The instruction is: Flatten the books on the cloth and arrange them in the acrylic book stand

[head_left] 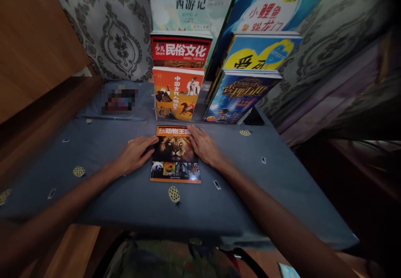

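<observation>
A book with a lion on its cover lies flat on the table in front of me, face up. The fingers of my left hand are stretched out, their tips at the book's left edge, with the thumb lower down and apart. Across the book's upper right corner rests my right hand, flat and open, its fingers covering the end of the title. Neither hand is wrapped round the book.
Behind it stand an orange book, a red book and a blue book, with taller books at the back. The blue-grey tablecloth has pineapple prints. A patterned curtain hangs behind, and a blurred-out item lies back left.
</observation>
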A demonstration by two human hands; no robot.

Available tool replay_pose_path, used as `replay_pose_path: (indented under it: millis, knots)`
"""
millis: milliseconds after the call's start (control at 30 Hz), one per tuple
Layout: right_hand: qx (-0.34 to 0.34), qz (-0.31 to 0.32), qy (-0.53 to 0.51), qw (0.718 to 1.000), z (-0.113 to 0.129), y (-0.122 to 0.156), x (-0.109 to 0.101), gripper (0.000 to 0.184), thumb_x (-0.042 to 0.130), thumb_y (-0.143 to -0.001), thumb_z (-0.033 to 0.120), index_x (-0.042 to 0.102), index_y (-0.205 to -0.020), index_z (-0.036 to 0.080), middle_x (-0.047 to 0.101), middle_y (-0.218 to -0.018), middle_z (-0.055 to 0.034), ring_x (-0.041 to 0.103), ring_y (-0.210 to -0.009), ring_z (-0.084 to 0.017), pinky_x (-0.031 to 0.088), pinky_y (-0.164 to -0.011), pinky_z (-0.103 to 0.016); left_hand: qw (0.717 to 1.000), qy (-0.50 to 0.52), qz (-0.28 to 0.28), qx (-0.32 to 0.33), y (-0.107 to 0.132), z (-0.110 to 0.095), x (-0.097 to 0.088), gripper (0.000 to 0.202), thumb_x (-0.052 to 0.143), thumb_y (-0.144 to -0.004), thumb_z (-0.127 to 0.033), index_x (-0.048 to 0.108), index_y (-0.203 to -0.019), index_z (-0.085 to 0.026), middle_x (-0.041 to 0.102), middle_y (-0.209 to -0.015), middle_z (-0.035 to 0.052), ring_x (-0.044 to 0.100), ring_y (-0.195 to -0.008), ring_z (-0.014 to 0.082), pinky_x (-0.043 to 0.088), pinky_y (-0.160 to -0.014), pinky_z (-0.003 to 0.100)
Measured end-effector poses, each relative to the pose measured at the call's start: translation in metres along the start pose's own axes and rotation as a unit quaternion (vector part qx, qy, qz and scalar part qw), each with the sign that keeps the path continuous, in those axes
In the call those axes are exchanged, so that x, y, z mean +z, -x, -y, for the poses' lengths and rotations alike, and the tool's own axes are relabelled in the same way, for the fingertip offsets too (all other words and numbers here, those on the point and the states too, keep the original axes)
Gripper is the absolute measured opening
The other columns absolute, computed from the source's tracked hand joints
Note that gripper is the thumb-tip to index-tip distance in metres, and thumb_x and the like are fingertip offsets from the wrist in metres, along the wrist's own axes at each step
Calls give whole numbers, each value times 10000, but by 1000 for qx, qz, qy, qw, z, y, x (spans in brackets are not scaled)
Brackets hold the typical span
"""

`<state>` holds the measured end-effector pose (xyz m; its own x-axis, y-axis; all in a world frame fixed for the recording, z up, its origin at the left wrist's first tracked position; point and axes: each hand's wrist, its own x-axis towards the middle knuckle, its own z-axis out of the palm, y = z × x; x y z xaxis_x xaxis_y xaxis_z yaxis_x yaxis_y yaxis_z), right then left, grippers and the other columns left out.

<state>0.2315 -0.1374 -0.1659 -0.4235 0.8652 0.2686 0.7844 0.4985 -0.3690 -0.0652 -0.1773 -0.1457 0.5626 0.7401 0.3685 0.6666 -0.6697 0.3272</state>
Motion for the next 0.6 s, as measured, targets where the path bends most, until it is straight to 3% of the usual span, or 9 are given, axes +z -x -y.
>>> replay_pose_path:
  millis: [333,467,600]
  knots:
    - [10,17,-5,1000,4,1,-3,527,308,-996,197,436,-1496,91,487,-1539,-162,416,-1461,-275,327,-1218,-529,993,29,-4,111,67,-59,-24,513,490,-993,-111,442,-1481,-263,724,-1253,44,703,-1128,175,569,-1038,395]
    - [17,15,-2,1000,5,0,-3,512,319,-1002,199,453,-1487,101,498,-1533,-154,425,-1456,-273,316,-1227,-506,992,34,9,119,71,-65,-29,483,480,-996,-115,472,-1455,-265,730,-1232,45,711,-1098,180,580,-1014,402]
    - [6,10,1,1000,2,-1,0,499,315,-1009,209,469,-1473,106,513,-1523,-151,429,-1453,-263,334,-1216,-494,994,52,-10,94,52,-60,-27,418,497,-1002,-164,518,-1410,-252,763,-1051,33,717,-942,171,605,-886,356]
